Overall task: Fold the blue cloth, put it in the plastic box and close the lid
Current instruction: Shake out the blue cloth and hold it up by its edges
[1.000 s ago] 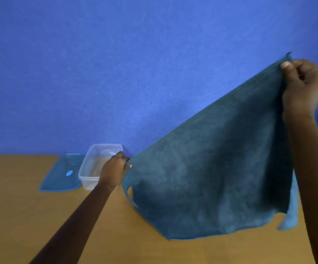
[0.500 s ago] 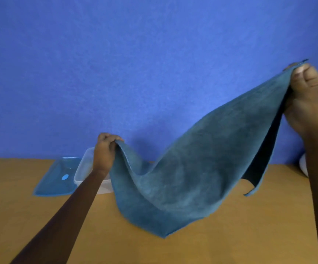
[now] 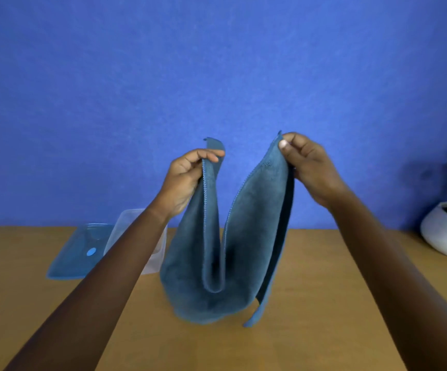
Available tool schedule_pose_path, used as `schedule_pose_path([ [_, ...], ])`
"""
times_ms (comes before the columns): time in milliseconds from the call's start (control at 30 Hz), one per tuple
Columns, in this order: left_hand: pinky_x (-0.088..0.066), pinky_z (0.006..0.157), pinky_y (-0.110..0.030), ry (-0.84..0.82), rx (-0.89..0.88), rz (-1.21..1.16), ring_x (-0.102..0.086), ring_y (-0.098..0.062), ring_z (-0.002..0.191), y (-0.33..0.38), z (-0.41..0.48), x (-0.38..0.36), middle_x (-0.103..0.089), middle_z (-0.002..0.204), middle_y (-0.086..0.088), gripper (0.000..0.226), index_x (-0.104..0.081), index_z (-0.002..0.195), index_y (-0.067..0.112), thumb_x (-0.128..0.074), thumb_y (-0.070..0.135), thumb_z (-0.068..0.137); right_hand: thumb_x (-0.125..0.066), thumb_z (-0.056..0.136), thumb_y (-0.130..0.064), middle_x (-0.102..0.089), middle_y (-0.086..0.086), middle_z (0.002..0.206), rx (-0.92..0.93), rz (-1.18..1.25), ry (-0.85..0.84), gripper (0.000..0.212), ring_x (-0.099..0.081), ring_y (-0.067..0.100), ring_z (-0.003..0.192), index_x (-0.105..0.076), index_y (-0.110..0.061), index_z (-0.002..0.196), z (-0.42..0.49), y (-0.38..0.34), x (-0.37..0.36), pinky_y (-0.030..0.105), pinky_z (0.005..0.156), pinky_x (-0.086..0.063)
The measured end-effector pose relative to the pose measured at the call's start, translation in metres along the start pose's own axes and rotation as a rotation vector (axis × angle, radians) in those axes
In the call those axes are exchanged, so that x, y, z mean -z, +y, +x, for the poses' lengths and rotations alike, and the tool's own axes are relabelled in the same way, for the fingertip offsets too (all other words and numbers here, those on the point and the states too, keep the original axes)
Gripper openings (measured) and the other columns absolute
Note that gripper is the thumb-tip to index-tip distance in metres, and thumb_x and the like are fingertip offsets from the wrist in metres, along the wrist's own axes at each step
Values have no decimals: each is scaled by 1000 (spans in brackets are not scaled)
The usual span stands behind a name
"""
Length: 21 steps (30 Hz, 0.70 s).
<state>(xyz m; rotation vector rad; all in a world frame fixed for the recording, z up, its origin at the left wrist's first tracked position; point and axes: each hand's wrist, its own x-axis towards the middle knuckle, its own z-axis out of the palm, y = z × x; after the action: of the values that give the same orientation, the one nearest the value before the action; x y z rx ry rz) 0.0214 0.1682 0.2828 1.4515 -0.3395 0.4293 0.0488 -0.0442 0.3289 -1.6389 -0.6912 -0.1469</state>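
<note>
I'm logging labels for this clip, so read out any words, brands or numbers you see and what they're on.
No readable text anywhere.
The blue lid has a round blue spot, with no lettering visible.
The blue cloth, plastic box and white plant pot show no print.

My left hand (image 3: 186, 180) is now raised from beside the plastic box (image 3: 156, 255) to the level of my right hand (image 3: 309, 170), which has moved in from the far right. The pinched corners now stand near each other, and the blue cloth (image 3: 190, 287), no longer stretched, sags in a deep U.
</note>
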Motion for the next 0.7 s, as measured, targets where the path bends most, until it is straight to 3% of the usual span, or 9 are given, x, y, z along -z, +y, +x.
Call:
schedule_pose_path([
  [100, -51, 61, -6, -60, 12, -56, -66, 6, 70, 2, -4, 0, -76, 72, 14, 41, -58, 74, 11, -33, -18, 89, -45, 97, -11, -54, -18, 52, -30, 19, -24, 29, -47, -7, 50, -54, -22, 71, -1, 8, -17, 8, 51, -41],
  [300, -54, 64, -12, -191, 22, -76, -66, -2, 65, 0, -10, -1, -73, 68, 8, 45, -69, 71, 18, -40, -13, 88, -48, 96, -14, -55, -8, 71, -58, -1, -122, 25, -53, -4, 61, -57, -23, 73, -2, 14, -39, 12, 61, -46],
  [467, -50, 59, -9, -257, 33, -62, -63, -1, 57, 1, -13, -8, -69, 60, 10, 39, -72, 61, 21, -47, -4, 78, -50, 95, -14, -54, -7, 78, -132, 22, -42, 23, -52, 8, 73, -58, -21, 74, -1, 19, -46, 22, 68, -44],
  [700, -45, 56, -8, -280, 32, -11, -55, -1, 52, 1, -14, -9, -63, 54, 10, 42, -68, 57, 21, -39, -5, 73, -50, 95, -13, -58, -2, 73, -212, 97, -6, 22, -54, 7, 66, -58, -17, 74, -4, 19, -44, 19, 61, -46],
])
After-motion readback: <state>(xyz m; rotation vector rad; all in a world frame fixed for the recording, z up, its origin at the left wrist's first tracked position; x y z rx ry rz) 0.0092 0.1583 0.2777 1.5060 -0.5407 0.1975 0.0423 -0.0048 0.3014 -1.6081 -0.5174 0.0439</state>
